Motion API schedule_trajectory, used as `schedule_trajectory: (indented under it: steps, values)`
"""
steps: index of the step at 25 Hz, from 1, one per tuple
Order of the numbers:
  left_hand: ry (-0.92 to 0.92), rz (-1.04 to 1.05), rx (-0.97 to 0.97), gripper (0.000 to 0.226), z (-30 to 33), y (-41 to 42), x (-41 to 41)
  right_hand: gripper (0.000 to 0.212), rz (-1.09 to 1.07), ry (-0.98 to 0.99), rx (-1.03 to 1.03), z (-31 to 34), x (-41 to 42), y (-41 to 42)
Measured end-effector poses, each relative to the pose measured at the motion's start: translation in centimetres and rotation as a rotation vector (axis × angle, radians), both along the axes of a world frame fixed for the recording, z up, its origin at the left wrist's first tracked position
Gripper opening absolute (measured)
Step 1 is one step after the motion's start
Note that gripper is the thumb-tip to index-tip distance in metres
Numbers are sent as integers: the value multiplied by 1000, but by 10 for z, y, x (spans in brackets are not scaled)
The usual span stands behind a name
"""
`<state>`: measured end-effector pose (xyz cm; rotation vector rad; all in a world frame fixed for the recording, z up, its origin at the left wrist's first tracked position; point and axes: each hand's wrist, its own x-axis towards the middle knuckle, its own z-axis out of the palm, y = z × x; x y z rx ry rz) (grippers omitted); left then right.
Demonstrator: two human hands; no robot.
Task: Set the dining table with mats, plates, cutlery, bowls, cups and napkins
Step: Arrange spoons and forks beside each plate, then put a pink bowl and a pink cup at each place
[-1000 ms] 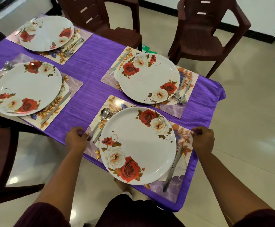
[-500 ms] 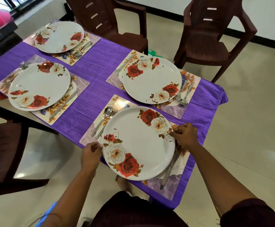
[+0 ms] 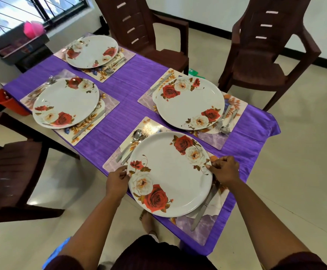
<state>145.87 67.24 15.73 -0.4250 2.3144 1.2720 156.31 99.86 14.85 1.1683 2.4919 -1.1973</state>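
A purple-clothed table [image 3: 131, 106] carries several floral mats, each with a white rose-patterned plate and cutlery. The nearest plate [image 3: 170, 172] lies on its mat [image 3: 193, 228] at the table's front edge. My left hand [image 3: 117, 180] grips that plate's left rim. My right hand [image 3: 225, 170] pinches its right rim, just above a knife [image 3: 203, 209] that sticks out from under the plate. A spoon and fork [image 3: 131, 145] lie on the mat left of the plate. Other plates sit at the right [image 3: 190, 102], the left [image 3: 65, 102] and the far left [image 3: 91, 50].
Brown plastic chairs stand at the far side [image 3: 151, 34], the far right [image 3: 266, 53] and the near left [image 3: 12, 164]. A red bucket [image 3: 6, 102] sits on the floor by the table's left end. A dark shelf with a pink object [image 3: 33, 29] is under the window.
Both hands left the tablecloth edge and moved inward to the nearest plate's rim. My view has shifted back and up, showing more of the far end.
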Motion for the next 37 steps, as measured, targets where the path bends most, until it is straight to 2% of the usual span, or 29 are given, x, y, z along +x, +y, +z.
schedule_trajectory:
  steps: [3, 5, 7, 9, 13, 15, 17, 18, 20, 21, 23, 25, 27, 29, 32, 37]
  values:
    - [67, -108, -101, 31, 2, 0, 3, 22, 20, -29, 45, -5, 0, 2]
    - [58, -148, -115, 37, 1, -2, 4, 30, 36, -37, 71, -6, -1, 3]
    - [97, -209, -107, 57, -8, -9, 8, 34, 65, -46, 81, -3, -1, 3]
    - [174, -253, -50, 77, -14, -12, 16, 36, 181, -87, 137, -3, 2, 5]
    - [230, -376, -31, 94, -12, -14, 22, 59, 268, -196, 182, 0, -3, 6]
    - [203, -397, -9, 95, -11, -18, 19, 69, 299, -267, 160, 5, -9, 4]
    - [185, -431, 67, 87, -8, -19, 16, 79, 256, -320, 100, 14, -19, -1]
    - [194, -451, 93, 82, -6, -19, 15, 79, 239, -325, 135, 21, -24, -7]
    - [212, -486, 118, 81, -4, -25, 9, 70, 278, -245, 422, 37, -37, -35]
    - [209, -491, 128, 82, -3, -28, 5, 66, 317, -153, 568, 44, -45, -55]
    - [205, -473, 107, 77, 2, -36, -3, 69, 413, 23, 701, 53, -64, -109]
    - [306, -432, -61, 70, 11, -49, -15, 65, 555, 112, 797, 53, -88, -162]
    - [493, -430, -289, 67, 19, -68, -33, 58, 683, 176, 889, 52, -112, -211]
    - [584, -462, -434, 68, 23, -110, -58, 55, 789, 233, 922, 51, -147, -263]
    - [647, -429, -569, 68, 26, -189, -96, 56, 824, 292, 900, 47, -200, -338]
    - [571, -248, -728, 74, 27, -312, -132, 61, 850, 290, 814, 41, -253, -428]
